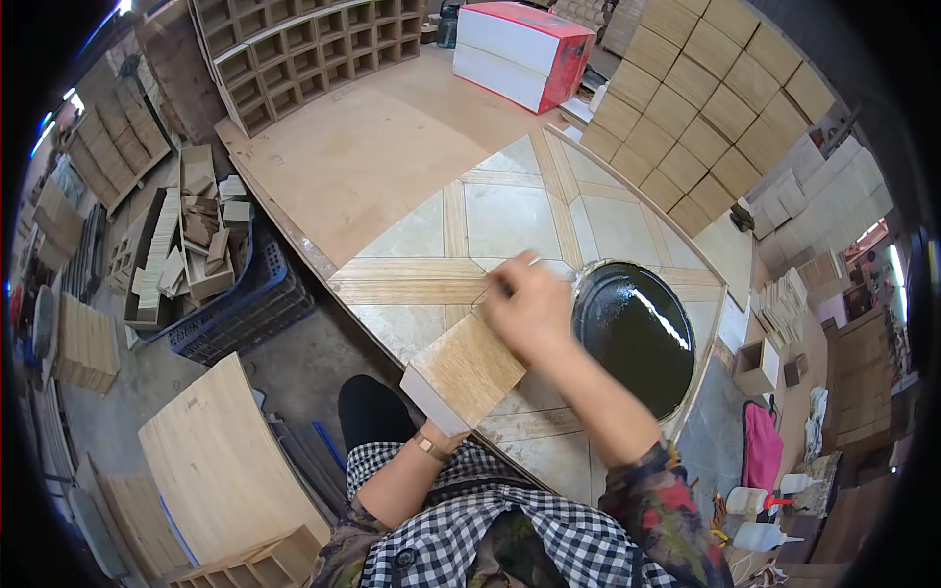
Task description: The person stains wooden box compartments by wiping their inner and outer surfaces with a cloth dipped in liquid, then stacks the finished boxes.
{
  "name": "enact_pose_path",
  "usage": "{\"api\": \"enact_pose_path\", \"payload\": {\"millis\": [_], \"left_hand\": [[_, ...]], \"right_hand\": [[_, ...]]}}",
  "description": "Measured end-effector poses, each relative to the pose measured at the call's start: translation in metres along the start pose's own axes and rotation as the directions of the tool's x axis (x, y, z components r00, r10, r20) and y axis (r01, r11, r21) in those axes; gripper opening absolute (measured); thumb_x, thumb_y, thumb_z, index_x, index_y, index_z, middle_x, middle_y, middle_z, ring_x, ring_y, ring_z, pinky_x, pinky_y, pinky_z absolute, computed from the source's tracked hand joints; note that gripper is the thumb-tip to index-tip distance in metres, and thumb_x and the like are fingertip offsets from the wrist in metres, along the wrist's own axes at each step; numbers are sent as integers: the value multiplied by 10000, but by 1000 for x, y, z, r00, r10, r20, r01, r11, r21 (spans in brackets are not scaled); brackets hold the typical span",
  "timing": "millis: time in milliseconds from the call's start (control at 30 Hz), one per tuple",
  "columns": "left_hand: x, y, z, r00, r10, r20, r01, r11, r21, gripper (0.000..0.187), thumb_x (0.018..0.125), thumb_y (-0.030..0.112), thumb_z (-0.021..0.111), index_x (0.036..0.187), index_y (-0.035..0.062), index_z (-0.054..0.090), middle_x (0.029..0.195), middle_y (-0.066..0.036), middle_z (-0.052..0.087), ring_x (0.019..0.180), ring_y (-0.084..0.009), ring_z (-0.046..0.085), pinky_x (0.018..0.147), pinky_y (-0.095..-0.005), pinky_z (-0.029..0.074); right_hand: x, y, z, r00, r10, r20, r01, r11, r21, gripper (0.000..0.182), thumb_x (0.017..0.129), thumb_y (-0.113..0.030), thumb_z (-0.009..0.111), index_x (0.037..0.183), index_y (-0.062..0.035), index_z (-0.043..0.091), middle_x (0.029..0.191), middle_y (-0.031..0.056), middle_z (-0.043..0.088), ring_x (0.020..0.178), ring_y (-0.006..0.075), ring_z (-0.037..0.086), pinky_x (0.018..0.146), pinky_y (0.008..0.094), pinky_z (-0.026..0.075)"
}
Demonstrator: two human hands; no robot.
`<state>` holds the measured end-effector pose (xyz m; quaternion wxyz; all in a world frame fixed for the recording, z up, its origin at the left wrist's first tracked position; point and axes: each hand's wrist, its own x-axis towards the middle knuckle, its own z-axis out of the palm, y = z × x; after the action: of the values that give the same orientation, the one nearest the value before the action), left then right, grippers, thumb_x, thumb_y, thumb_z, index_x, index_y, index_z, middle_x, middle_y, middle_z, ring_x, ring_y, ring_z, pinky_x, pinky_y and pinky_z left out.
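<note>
My left hand [438, 438] is mostly hidden under a small square wooden box [464, 370] and holds it from below near the table's front edge; only the wrist with a bracelet shows. My right hand [529, 306] is above the box, closed on a thin brush-like tool [517, 269] whose tip points up and left. Just right of that hand sits a round pan of shiny black liquid [637, 333] on the tiled tabletop [510, 220].
A red and white box [520, 49] stands at the back. Stacked wooden boxes [706, 98] lie at the right, a cubby rack [294, 54] at the back left. A blue crate of wood pieces [211, 265] sits on the floor left. Glue bottles [760, 514] stand at the lower right.
</note>
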<state>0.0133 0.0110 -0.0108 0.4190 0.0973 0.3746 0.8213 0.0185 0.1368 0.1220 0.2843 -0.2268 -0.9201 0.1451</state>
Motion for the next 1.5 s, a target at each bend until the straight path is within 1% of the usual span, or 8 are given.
{"api": "enact_pose_path", "payload": {"millis": [167, 433, 900, 1100, 1167, 1233, 1333, 1500], "left_hand": [[-3, -1, -6, 994, -104, 41, 112, 958, -264, 513, 1012, 394, 349, 1442, 114, 323, 1411, -136, 444, 1257, -276, 485, 1005, -409, 468], [-1, -1, -4, 983, -183, -19, 166, 927, -336, 501, 1016, 388, 339, 1430, 106, 336, 1417, -129, 437, 1271, -263, 468, 1017, -393, 457], [-10, -3, -8, 970, -91, 227, 148, 958, -247, 483, 988, 268, 459, 1413, 78, 332, 1357, -128, 472, 1216, -233, 492, 1028, -363, 428], [3, -1, -7, 955, 90, 281, -183, 928, 325, 476, 1004, 268, 423, 1419, 62, 315, 1375, -139, 456, 1214, -236, 497, 1006, -360, 451], [6, 8, -4, 932, 124, 340, -223, 937, 268, 465, 1014, 282, 386, 1418, 60, 320, 1384, -141, 451, 1217, -244, 498, 997, -367, 462], [9, 25, 3, 920, 66, 386, 133, 875, -465, 453, 1022, 290, 353, 1412, 62, 331, 1382, -144, 453, 1218, -247, 500, 993, -373, 467], [-2, 73, 17, 923, 127, 363, 17, 929, -369, 446, 1027, 290, 333, 1392, 38, 371, 1344, -147, 500, 1177, -254, 543, 965, -373, 490], [8, 113, 14, 982, -168, 86, 177, 978, -111, 413, 1018, 281, 361, 1293, 4, 492, 1245, -125, 594, 1060, -230, 628, 897, -363, 527]], "right_hand": [[-65, -92, -32, 844, -516, 147, 445, 825, 348, 139, 622, -135, 681, 749, -149, 626, 773, 32, 555, 715, 230, 609, 550, 353, 483], [12, 22, -6, 990, 133, 50, -137, 986, 95, 52, 727, -127, 683, 731, -77, 669, 764, 138, 635, 689, 301, 634, 627, 374, 507], [-68, -31, -44, 876, -477, -71, 449, 752, 482, 177, 641, -12, 734, 779, -94, 661, 759, 65, 594, 632, 206, 600, 531, 284, 478], [-50, 11, -50, 980, -180, -90, 201, 896, 395, 101, 714, -26, 725, 783, -31, 651, 750, 105, 614, 631, 234, 618, 570, 302, 494], [-43, 14, -51, 978, -168, -126, 203, 907, 369, 101, 720, -23, 721, 798, -26, 656, 750, 108, 615, 643, 228, 620, 580, 296, 491], [-42, 21, -58, 993, 9, -115, 63, 795, 604, 75, 795, -52, 699, 833, 0, 663, 768, 60, 642, 701, 130, 608, 657, 239, 466], [-41, 28, -84, 920, 372, 121, -260, 350, 900, 67, 850, -49, 656, 858, 16, 672, 798, 12, 643, 735, 69, 571, 678, 216, 466], [-41, 22, -95, 910, 400, 111, -254, 325, 911, 86, 851, -65, 663, 854, 21, 672, 765, 0, 635, 693, 48, 556, 641, 201, 453]]}}
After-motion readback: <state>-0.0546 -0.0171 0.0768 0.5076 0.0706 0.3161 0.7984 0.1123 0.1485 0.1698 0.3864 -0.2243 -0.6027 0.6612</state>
